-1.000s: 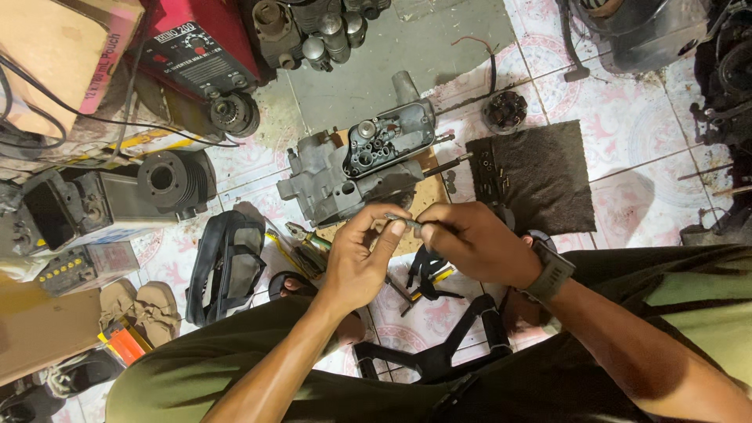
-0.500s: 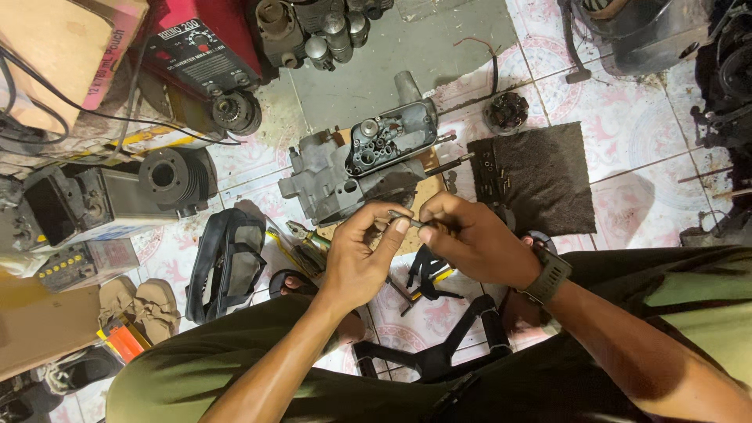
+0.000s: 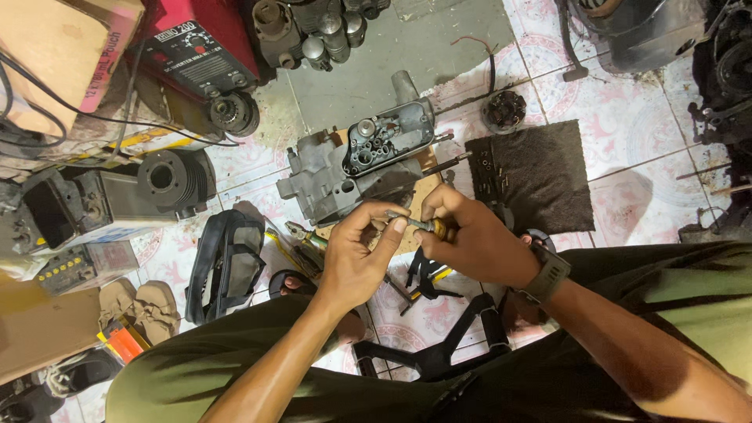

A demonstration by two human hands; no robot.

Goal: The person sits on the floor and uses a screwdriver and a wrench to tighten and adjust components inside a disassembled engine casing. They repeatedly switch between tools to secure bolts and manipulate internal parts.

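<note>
My left hand [image 3: 356, 254] and my right hand [image 3: 470, 239] meet in front of me over the floor. Together they hold a small tool with a metal shaft and a yellow-brown handle [image 3: 423, 225]: the right hand grips the handle, the left fingertips pinch the metal end. Just beyond the hands lies a grey metal engine casing [image 3: 352, 160] with an open cover full of holes. A watch [image 3: 546, 274] is on my right wrist.
A dark mat [image 3: 540, 172] with small screws lies right of the casing. Pliers [image 3: 301, 233], a black bag [image 3: 227, 262], sandals [image 3: 137, 305], a red welding machine [image 3: 196, 47], a finned cylinder [image 3: 168, 180], cardboard boxes [image 3: 47, 55] and engine parts [image 3: 313, 31] surround me on the tiled floor.
Both hands stay together on the small tool, shifting only slightly. The view has tilted a little.
</note>
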